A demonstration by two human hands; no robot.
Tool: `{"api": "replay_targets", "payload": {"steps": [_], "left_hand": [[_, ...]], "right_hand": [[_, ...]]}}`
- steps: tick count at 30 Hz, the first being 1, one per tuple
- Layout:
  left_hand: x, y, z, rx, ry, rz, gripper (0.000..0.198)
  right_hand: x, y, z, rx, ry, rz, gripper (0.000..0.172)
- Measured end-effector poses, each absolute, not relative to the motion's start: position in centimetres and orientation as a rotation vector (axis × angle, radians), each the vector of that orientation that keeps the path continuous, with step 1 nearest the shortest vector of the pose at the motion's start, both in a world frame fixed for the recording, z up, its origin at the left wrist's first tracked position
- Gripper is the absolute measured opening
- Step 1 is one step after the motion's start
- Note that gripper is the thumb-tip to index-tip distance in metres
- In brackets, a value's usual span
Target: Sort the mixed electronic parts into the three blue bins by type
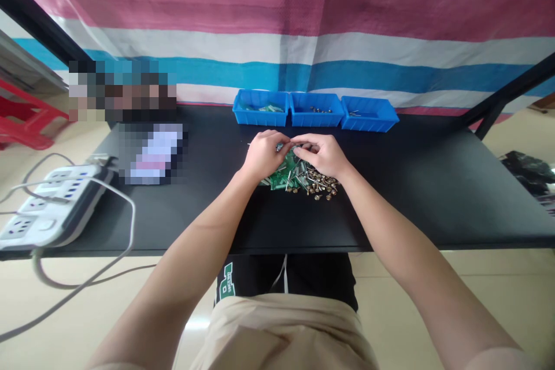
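My left hand (265, 153) is closed over the back of a mixed pile, with some small shiny metal parts (280, 147) showing between its fingers. My right hand (321, 153) meets it there, its thumb and fingers bent together near the left fingertips; whatever is between them is too small to make out. Below both hands lies the pile: clear green pieces (281, 176) on the left, thin silver pins (288, 180) in the middle and brass-coloured screw-like parts (321, 180) on the right. The hands cover its back part.
Three blue bins stand behind the pile: the left bin (261, 118) contains greenish pieces, the middle bin (315, 118) brass-coloured parts, the right bin (368, 123) a few thin pins. A white power strip (52, 208) with cables sits at the black table's (433, 196) left edge. A striped sheet (390, 11) hangs behind.
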State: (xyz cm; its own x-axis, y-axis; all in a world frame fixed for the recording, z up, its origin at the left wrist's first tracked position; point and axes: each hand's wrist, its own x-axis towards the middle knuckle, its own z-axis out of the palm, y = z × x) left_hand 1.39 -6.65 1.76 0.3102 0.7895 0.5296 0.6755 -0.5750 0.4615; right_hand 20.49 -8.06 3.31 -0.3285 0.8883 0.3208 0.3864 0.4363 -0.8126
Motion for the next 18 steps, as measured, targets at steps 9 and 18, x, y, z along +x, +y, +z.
{"api": "replay_targets", "payload": {"steps": [9,18], "left_hand": [[1.4,-6.7,1.9,2.389,1.393,1.135,0.014],[1.5,-7.0,2.3,2.326,1.425,1.204,0.017]], "right_hand": [[20.6,-8.1,3.5,-1.095,-1.896,0.834,0.032],[21.5,-7.1,2.6,-1.178,-1.843,0.658,0.046]]}}
